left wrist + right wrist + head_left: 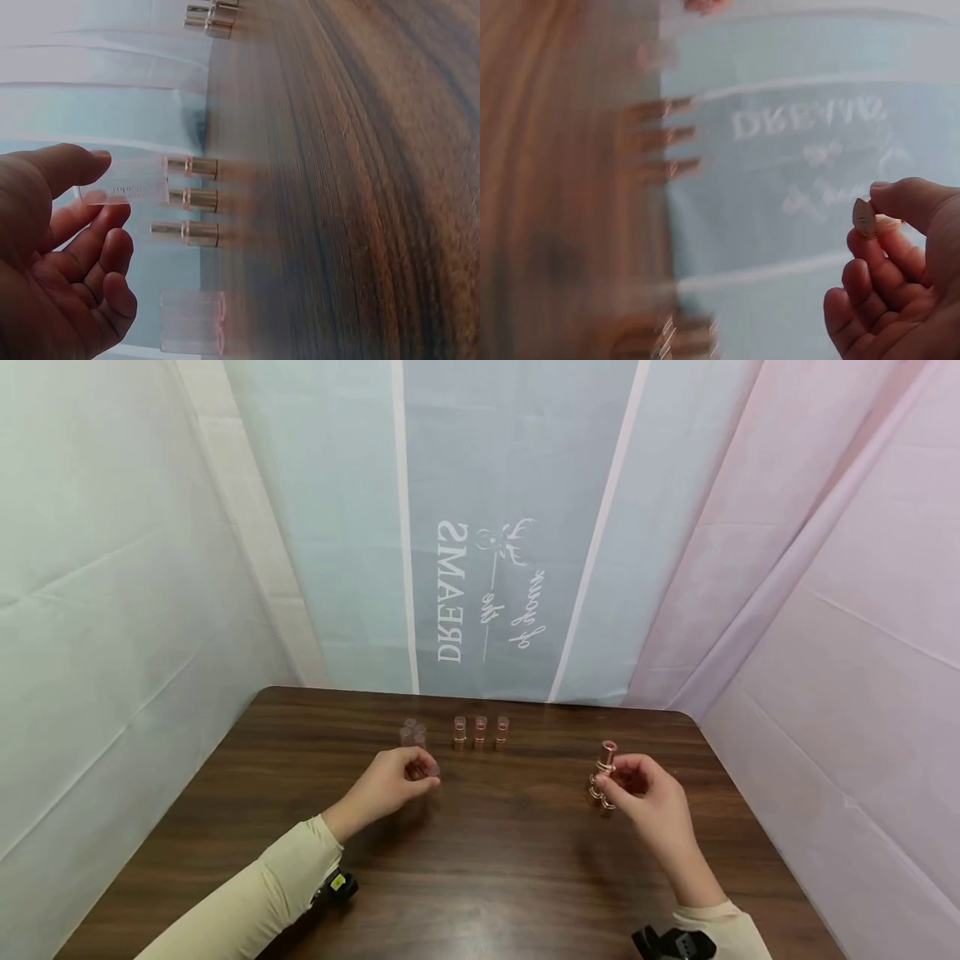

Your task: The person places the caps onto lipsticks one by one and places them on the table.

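Left wrist: narrow pinch grip (pixel 71 259) (clear cap (pixel 127 184)).

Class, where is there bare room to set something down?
The table is bare between the left hand and right hand, and between the three-tube row and tube cluster. It is crowded around the clear caps and around that cluster.

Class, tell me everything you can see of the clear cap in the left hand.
The clear cap is straight-sided, faintly pink and seemingly plastic, with fine lettering on its side, too blurred to read. The left hand pinches it between thumb and fingers, holding it roughly upright above the brown table, nearer the person than the row of three gold-toned tubes. Only the hand appears to touch it.
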{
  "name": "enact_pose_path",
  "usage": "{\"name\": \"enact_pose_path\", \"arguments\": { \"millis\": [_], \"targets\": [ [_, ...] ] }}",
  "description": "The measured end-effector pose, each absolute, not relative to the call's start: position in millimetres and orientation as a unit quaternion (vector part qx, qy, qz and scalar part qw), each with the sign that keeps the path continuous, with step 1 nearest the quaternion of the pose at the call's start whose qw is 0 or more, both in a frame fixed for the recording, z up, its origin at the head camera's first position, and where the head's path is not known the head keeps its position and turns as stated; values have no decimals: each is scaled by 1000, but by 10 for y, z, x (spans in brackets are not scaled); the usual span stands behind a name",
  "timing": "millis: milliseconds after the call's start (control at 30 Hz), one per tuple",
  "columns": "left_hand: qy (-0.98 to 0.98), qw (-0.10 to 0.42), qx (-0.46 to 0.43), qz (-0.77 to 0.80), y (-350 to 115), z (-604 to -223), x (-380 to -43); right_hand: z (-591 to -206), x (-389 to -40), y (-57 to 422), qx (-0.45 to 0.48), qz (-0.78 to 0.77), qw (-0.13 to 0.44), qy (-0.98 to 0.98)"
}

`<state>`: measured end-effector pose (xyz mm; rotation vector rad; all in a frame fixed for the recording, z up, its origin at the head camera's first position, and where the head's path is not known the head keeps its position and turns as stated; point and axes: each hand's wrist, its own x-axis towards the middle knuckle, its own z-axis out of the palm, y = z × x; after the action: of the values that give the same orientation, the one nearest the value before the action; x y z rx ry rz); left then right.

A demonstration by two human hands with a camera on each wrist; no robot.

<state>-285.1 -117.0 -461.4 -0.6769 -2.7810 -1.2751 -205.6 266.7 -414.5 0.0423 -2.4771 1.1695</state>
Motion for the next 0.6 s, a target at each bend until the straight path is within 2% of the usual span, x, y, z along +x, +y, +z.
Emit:
{"name": "enact_pose_path", "arguments": {
  "millis": [167, 333, 600],
  "targets": [
    [-885, 6, -234, -402, -1158, -4579, -2792, -3931, -2200, 2299, 76, 469, 183, -861],
    [-879, 11, -259, -399, -1155, -4524, -2743, -3817, -2228, 1851, 123, 493, 132, -851],
    [-870, 44, -282, -402, -1142, -4389, -2718, -4405, -2477, 1606, 151, 502, 80, -848]
  ]
}}
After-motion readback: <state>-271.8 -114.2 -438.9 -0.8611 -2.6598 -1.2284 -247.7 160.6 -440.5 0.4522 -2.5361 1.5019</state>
